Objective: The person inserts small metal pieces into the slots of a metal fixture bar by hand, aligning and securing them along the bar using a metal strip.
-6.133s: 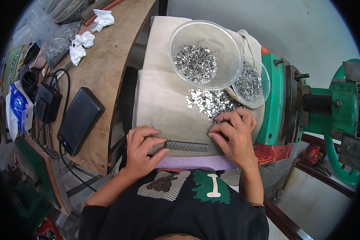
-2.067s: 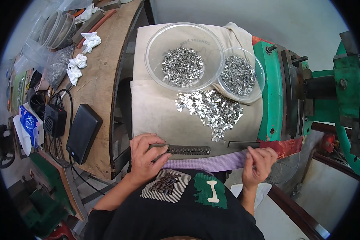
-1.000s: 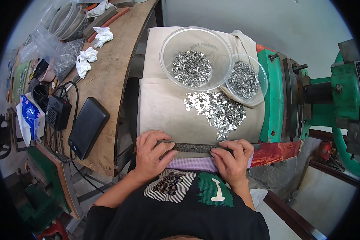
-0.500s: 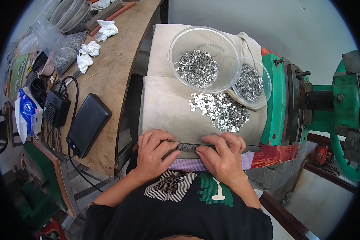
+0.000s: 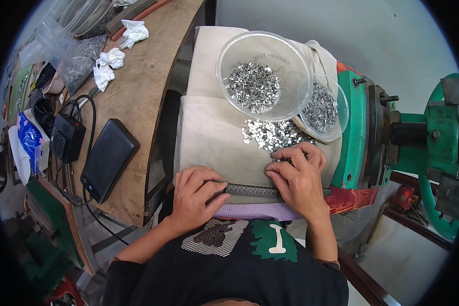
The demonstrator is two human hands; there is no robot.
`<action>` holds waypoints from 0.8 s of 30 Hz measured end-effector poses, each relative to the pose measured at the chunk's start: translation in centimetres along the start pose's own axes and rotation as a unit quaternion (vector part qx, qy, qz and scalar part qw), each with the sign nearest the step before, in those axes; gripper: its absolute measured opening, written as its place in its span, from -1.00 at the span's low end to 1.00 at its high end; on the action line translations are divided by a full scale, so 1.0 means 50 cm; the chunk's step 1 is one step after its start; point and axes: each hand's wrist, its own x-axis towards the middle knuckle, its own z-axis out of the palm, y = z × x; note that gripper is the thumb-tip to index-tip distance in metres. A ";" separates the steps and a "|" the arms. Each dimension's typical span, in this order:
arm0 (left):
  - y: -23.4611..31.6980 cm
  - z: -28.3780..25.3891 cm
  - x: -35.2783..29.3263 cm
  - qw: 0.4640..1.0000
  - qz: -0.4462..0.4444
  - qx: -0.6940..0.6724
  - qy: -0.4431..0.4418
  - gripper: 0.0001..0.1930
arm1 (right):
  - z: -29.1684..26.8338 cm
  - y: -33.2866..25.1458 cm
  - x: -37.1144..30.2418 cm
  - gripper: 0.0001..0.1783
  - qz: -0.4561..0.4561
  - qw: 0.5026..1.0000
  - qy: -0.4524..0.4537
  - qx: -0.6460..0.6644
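A narrow dark metal strip [image 5: 252, 190] with a row of teeth or slots lies crosswise near the front edge of the beige cloth. My left hand [image 5: 195, 196] is closed on its left end, thumb and fingers pinching it. Beyond the strip's right part, my right hand [image 5: 302, 176] is bent over the near side of a pile of small shiny metal pieces [image 5: 270, 133]. Its thumb and forefinger come together at the tips; anything between them is too small to make out. Another finger touches the pile, and the hand covers part of it.
A large clear tub [image 5: 262, 109] of metal bits stands behind the pile, beside a smaller clear tub [image 5: 322, 108]. Green machinery [image 5: 352, 132] borders the cloth at right. On the wooden table at left lie a black power bank [image 5: 110, 160], cables, crumpled tissues [image 5: 107, 66] and a tissue pack [image 5: 31, 140].
My right hand has let go of the strip and moved away and rightward to the pile, uncovering the strip's right part. My left hand has stayed on its end.
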 end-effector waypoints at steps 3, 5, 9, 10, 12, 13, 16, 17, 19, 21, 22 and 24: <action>0.000 0.000 -0.002 1.000 -0.003 0.007 0.001 -0.71 | -0.007 0.002 0.014 -0.82 -0.010 1.000 -0.016 0.012; 0.000 0.000 -0.002 1.000 -0.004 0.006 0.001 -0.71 | -0.008 0.007 0.016 -0.81 -0.016 0.999 -0.023 0.019; 0.001 -0.001 -0.001 1.000 -0.004 0.007 -0.003 -0.71 | -0.002 0.012 0.012 -0.81 -0.026 0.999 -0.029 0.021; 0.001 -0.001 -0.001 1.000 -0.005 0.008 -0.003 -0.71 | 0.000 0.012 0.011 -0.81 -0.026 0.999 -0.029 0.022; 0.001 -0.001 -0.001 1.000 -0.005 0.004 -0.003 -0.71 | 0.004 0.010 0.006 -0.81 -0.019 0.999 -0.030 0.016; 0.001 -0.001 -0.001 1.000 -0.005 0.004 -0.004 -0.71 | 0.005 0.010 0.003 -0.81 -0.018 0.999 -0.030 0.016; 0.000 0.000 -0.001 1.000 -0.003 0.009 -0.003 -0.71 | 0.009 0.005 -0.004 -0.80 -0.023 1.000 0.000 0.010; 0.000 0.000 -0.002 1.000 -0.004 0.009 -0.003 -0.71 | 0.006 0.000 -0.007 -0.80 -0.023 0.999 0.011 0.034; 0.000 -0.001 -0.002 1.000 -0.006 0.010 -0.002 -0.71 | 0.002 -0.012 -0.015 -0.80 -0.024 0.998 0.023 0.058; -0.001 -0.001 -0.002 1.000 -0.006 0.008 -0.003 -0.70 | 0.003 -0.026 -0.026 -0.78 -0.023 0.996 0.030 0.076; -0.001 -0.001 -0.001 1.000 -0.006 0.007 -0.004 -0.70 | 0.005 -0.033 -0.032 -0.78 -0.022 0.996 0.030 0.076; 0.000 -0.001 0.000 1.000 -0.003 0.004 -0.002 -0.70 | 0.012 -0.043 -0.042 -0.76 -0.018 0.996 0.029 0.082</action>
